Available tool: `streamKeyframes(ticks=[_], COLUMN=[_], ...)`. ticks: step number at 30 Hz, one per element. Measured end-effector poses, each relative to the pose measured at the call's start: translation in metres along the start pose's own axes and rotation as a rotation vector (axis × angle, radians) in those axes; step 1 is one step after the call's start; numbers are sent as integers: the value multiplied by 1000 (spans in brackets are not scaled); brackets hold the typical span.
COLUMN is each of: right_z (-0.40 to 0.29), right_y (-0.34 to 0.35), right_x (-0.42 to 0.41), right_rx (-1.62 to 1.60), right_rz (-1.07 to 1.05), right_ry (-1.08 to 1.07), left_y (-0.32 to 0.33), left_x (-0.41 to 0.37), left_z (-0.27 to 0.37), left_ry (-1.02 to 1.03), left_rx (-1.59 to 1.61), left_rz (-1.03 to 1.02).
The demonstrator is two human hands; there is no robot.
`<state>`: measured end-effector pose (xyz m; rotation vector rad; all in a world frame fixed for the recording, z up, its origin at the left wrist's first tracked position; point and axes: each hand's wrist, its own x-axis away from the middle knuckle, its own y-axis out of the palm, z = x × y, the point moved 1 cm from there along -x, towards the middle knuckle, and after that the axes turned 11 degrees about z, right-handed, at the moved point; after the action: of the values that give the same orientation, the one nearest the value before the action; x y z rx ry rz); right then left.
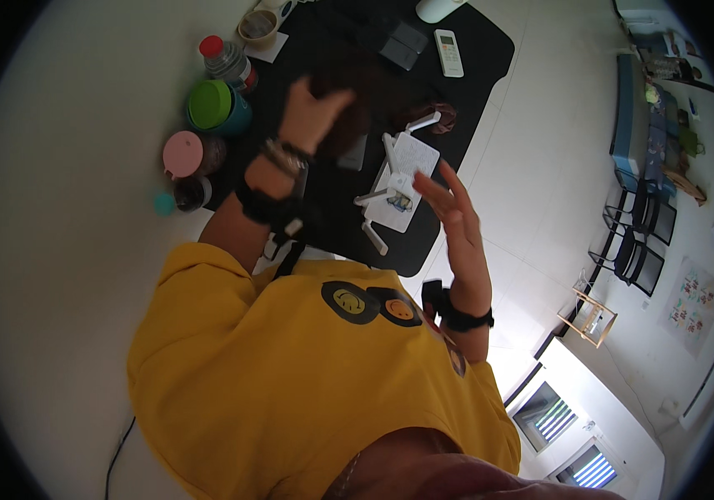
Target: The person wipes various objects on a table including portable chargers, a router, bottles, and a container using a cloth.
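My left hand (316, 115) is over the black table (332, 219), blurred, its thumb pointing right. A dark brown blurred thing (347, 128) lies against its fingers; whether they grip it cannot be told. My right hand (460, 231) is raised at the table's right edge, fingers apart and holding nothing, beside a white router (416, 159) with several antennas. A crumpled brown thing (443, 119), perhaps cloth, touches the router's far end. A flat grey object (353, 153) lies between the left hand and the router. Both wrists wear black straps.
Along the left edge stand a red-capped bottle (228, 62), a teal cup with a green lid (238, 115), a pink-lidded jar (185, 153) and a small dark jar (193, 194). A paper cup (258, 30), dark grey boxes (403, 45) and a white remote (449, 53) sit farther back.
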<state>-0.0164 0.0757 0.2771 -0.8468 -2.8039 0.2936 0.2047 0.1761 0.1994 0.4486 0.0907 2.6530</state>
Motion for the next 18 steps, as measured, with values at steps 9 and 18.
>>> streamKeyframes(ticks=[9,18], right_z=[28,28], right_y=[-22,-19], right_x=[44,33], right_rx=[-51,-40], right_rz=[353,275], right_ry=[269,169], left_y=[-52,-83], left_x=[-167,-76], left_z=[-163,-148], left_ry=[434,196], left_rx=[-1365,-1613], left_rz=[131,-58])
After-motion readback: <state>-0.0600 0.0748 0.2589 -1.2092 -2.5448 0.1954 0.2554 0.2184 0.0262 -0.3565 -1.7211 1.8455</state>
